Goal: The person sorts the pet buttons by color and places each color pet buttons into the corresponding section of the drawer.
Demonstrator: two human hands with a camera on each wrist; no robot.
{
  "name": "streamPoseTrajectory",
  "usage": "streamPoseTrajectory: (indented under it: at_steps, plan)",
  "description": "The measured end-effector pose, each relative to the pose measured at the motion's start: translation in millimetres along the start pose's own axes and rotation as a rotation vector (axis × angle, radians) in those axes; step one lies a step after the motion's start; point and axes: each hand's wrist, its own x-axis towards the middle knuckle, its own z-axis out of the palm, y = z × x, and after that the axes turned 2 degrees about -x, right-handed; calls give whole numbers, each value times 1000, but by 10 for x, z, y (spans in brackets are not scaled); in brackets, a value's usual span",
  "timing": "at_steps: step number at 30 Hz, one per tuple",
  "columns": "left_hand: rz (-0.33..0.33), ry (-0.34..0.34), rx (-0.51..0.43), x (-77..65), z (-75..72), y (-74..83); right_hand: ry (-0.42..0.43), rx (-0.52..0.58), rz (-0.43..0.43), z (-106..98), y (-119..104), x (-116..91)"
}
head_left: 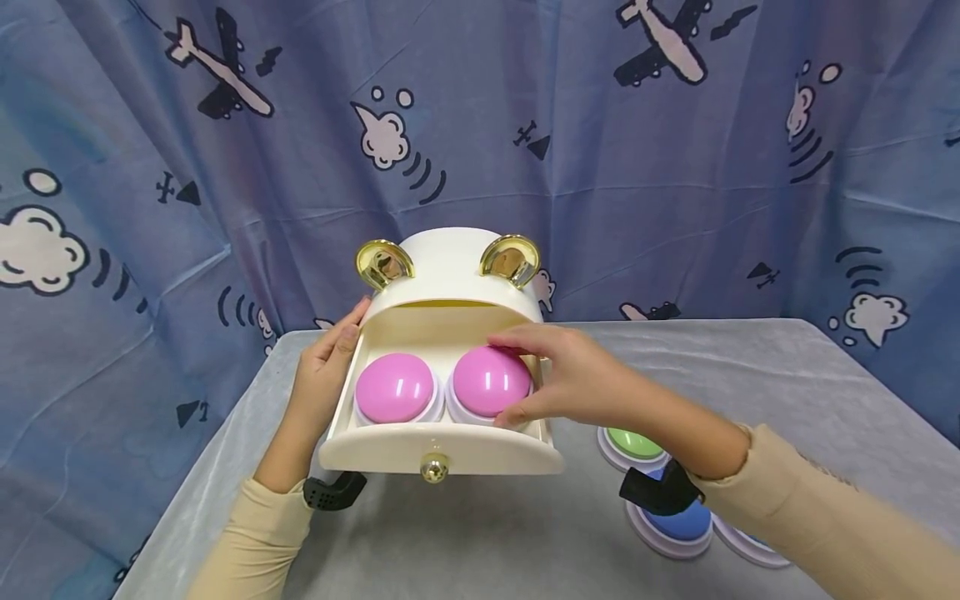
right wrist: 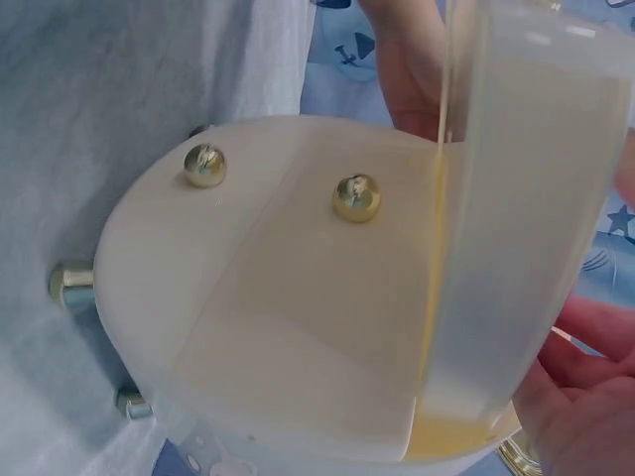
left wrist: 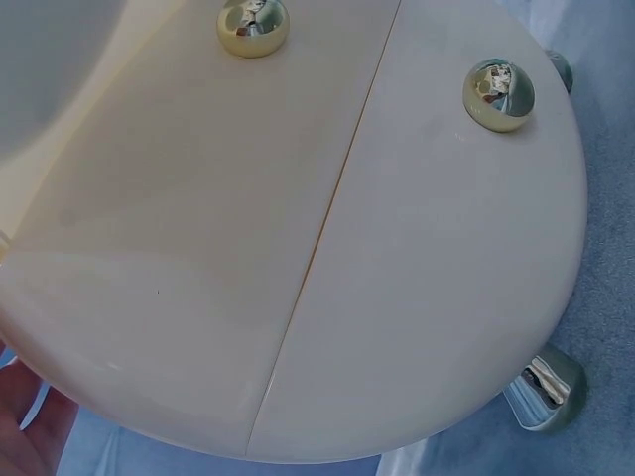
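Note:
A white rounded box (head_left: 450, 258) with two gold ears has its upper drawer (head_left: 367, 450) pulled out, a gold knob on the front. Two glossy pink dome buttons with white bases sit side by side in it, the left button (head_left: 393, 387) and the right button (head_left: 486, 385). My right hand (head_left: 573, 375) pinches the right button between fingers at its back edge and thumb at its front. Against the box's left side rests my left hand (head_left: 318, 379), fingers fairly straight. The right wrist view shows the fingers of my right hand (right wrist: 590, 392) beside the drawer.
On the grey cloth to the right lie a green button (head_left: 633, 442) and a blue button (head_left: 678, 521); another is partly behind the right forearm. A lower gold knob (left wrist: 499, 96) and a gold foot (left wrist: 548, 389) show on the box. A patterned blue curtain (head_left: 480, 150) hangs behind.

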Motion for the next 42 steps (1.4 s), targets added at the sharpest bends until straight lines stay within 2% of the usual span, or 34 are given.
streamPoseTrajectory:
  at_steps: [6, 9, 12, 17, 20, 23, 26, 31, 36, 40, 42]
  plan:
    - [15, -2, -1, 12, 7, -7, 179, 377, 64, -29, -25, -154]
    - [15, -7, -1, 15, 8, -11, 253, 497, 73, -51, -78, -286]
    - [4, -2, 6, 7, 1, 0, 286, 579, 22, -53, -136, -427]
    - [10, -5, 1, 11, -5, 9, 230, 640, -166, 19, -186, -706]
    - [20, -7, 7, 16, -3, 5, 151, 669, -280, 131, -158, -856]
    - [21, 1, 15, 21, -5, -2, 52, 768, -301, 268, -114, -930]
    - [16, -1, 14, 20, -8, -6, -43, 922, -231, 411, -95, -943]
    - [11, -6, 12, 8, -15, -5, -203, 1173, -46, 678, -113, -914]
    - [18, -11, 11, 9, -20, 0, -277, 1218, 90, 902, -140, -846]
    - [19, -9, 9, 15, -20, -10, -313, 1245, 239, 1001, -159, -786]
    - [18, -7, 9, 15, -18, -14, -320, 1273, 277, 1042, -169, -750]
